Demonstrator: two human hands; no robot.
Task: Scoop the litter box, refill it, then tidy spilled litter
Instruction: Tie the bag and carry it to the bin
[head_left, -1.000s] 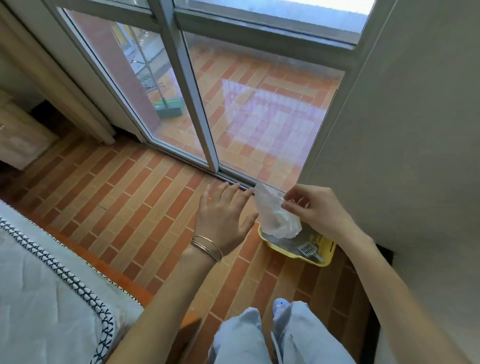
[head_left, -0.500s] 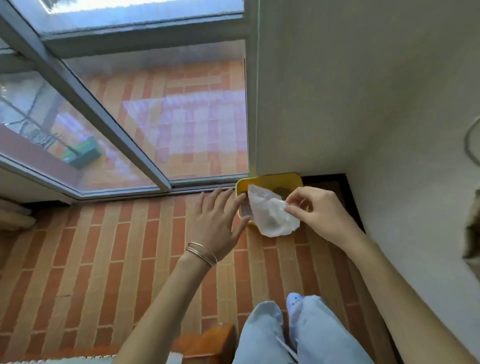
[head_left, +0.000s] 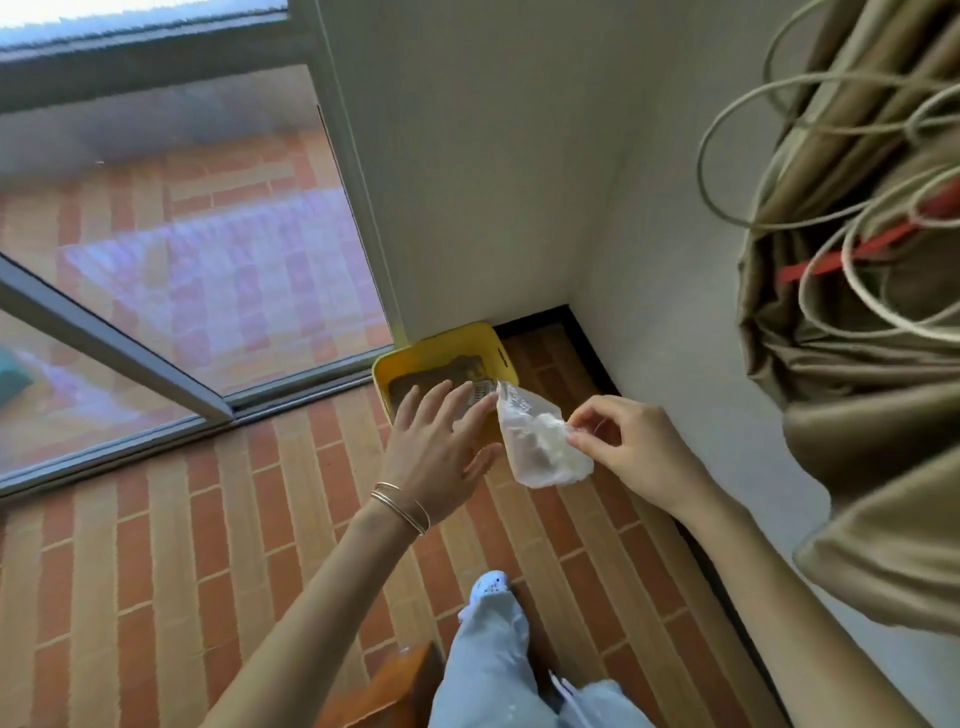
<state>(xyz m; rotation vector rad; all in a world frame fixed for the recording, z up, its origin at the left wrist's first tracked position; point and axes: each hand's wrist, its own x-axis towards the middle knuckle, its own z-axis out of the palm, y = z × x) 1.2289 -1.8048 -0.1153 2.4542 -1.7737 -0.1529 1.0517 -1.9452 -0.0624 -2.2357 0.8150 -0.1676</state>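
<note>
A yellow litter box (head_left: 402, 359) stands on the brick floor in the corner, between the glass door and the white wall. Grey-brown litter (head_left: 436, 374) lies in it, and a pale slotted scoop (head_left: 482, 389) shows just behind my fingers. My right hand (head_left: 631, 447) pinches the edge of a thin white plastic bag (head_left: 540, 449), which hangs in front of the box. My left hand (head_left: 441, 447) is stretched out with straight, spread fingers beside the bag, over the box's near edge, holding nothing.
A sliding glass door (head_left: 182, 291) with a grey frame runs along the left. The white wall (head_left: 493, 182) meets a second wall at the corner. A bunched olive curtain (head_left: 862, 322) with looped cords hangs at the right. My shoe (head_left: 485, 587) and leg are below.
The view has swung right and nearer to the corner, bringing the curtain in. Both hands keep their poses, the right still pinching the bag, the left open beside it.
</note>
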